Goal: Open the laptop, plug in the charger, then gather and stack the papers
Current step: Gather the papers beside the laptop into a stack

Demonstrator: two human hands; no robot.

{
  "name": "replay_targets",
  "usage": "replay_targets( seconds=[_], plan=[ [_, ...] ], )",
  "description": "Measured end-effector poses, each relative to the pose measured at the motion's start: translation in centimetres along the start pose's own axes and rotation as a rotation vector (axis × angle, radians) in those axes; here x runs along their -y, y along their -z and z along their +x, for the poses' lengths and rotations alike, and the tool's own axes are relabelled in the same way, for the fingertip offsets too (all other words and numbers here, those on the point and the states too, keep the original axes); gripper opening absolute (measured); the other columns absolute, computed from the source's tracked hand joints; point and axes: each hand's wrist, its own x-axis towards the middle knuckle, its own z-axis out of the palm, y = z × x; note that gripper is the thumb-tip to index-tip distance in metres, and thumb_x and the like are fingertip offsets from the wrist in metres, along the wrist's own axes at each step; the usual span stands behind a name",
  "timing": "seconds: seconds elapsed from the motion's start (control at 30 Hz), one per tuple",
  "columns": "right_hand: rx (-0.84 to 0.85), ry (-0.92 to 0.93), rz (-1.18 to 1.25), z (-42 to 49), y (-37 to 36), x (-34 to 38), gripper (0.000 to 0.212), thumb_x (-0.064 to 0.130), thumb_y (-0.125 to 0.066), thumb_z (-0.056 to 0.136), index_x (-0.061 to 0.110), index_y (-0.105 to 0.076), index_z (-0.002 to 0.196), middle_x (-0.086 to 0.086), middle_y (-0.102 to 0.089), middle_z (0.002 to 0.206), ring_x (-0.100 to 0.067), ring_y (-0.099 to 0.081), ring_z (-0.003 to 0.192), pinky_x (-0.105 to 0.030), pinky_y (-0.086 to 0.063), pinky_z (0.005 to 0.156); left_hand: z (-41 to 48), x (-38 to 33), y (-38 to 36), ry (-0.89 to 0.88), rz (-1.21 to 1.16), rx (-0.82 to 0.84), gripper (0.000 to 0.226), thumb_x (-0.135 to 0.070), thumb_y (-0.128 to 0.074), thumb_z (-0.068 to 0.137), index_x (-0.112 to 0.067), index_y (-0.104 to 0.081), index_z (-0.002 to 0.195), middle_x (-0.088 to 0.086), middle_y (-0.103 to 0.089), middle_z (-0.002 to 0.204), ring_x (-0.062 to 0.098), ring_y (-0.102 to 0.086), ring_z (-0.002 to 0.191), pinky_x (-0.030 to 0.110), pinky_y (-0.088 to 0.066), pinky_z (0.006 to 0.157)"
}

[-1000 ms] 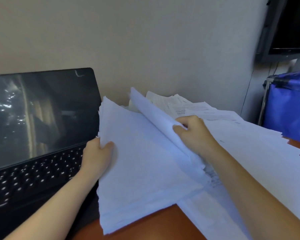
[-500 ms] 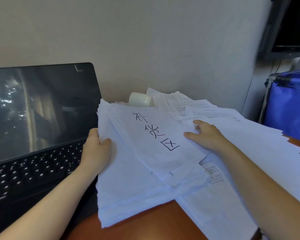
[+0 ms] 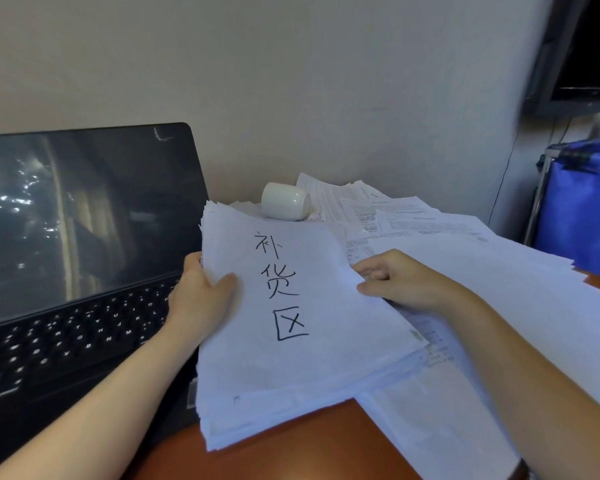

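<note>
The flipped sheet is down: the white page with black handwritten characters (image 3: 326,258) now lies flat, face up, topping the thick stack of white papers (image 3: 291,379) beside the open black laptop (image 3: 84,220). That's another one gathered, though loose printed sheets (image 3: 482,271) still sprawl to the right. The left hand (image 3: 201,296) grips the stack's left edge, thumb on top. The right hand (image 3: 402,282) has slid to the right edge, fingers curled; whether it pinches anything, I cannot tell.

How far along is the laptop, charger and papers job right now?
Done: the laptop is open. No charger in view, so cannot tell. In hand: left hand and right hand hold the paper stack by its side edges. Left: the loose printed sheets spread to the right need gathering.
</note>
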Motion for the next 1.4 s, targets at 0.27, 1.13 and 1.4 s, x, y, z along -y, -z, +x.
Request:
replay_targets(
  seconds=[0.27, 1.13, 1.4],
  plan=[
    [-0.263, -0.398, -0.836, -2.2, 1.1, 1.1, 0.034, 0.048, -0.055, 0.085, 0.017, -0.051, 0.100, 0.000, -0.054, 0.098, -0.024, -0.049, 0.090, -0.027, -0.031, 0.058, -0.1, 0.3, 0.0, -0.066, 0.112, 0.002, 0.042, -0.012, -0.052, 0.090, -0.018, -0.036, 0.128, -0.002, -0.052, 0.102, 0.036, -0.053, 0.108, 0.048, -0.040, 0.099],
    [0.054, -0.071, 0.078, 3.8, -8.2, 11.8, 0.019, 0.012, -0.042, 0.095, 0.003, -0.053, 0.082, -0.018, -0.064, 0.075, -0.022, -0.059, 0.056, -0.022, -0.050, 0.052, -0.5, -0.5, 0.0, -0.035, 0.038, 0.002, 0.022, -0.019, -0.042, 0.094, -0.008, -0.047, 0.112, 0.006, -0.057, 0.094, 0.031, -0.052, 0.091, 0.035, -0.038, 0.073],
    [-0.171, -0.182, -0.548, 0.7, -3.9, 5.7, 0.042, 0.043, -0.042, 0.094, 0.018, -0.049, 0.127, -0.006, -0.047, 0.131, -0.031, -0.045, 0.120, -0.042, -0.038, 0.100, 0.4, -0.3, 0.2, 0.087, -0.008, 0.037, 0.060, -0.060, -0.039, 0.076, -0.008, -0.052, 0.104, 0.000, -0.056, 0.090, 0.032, -0.053, 0.102, 0.040, -0.041, 0.090]
  ],
)
